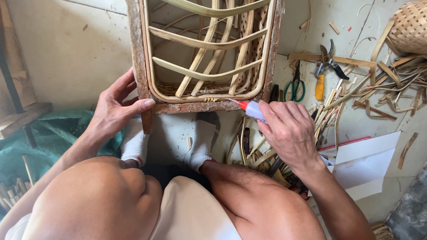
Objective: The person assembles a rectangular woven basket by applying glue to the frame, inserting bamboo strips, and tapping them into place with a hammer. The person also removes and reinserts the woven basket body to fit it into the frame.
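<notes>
A wooden frame [138, 51] stands on the floor in front of me, with a woven bamboo basket [206, 44] set inside it. My left hand [116, 107] grips the frame's lower left corner, thumb along the bottom bar. My right hand [287, 129] holds a small glue bottle [251, 109] with a red nozzle. The nozzle tip touches the bottom bar of the frame near the basket rim. My knees and white-socked feet [198, 144] sit below the frame.
Bamboo strips and offcuts [392, 87] litter the floor at right. Green-handled scissors [295, 84] and yellow-handled pruning shears [325, 66] lie near them. A woven basket [416, 27] sits top right. White paper [366, 162] lies by my right arm, green netting [53, 135] at left.
</notes>
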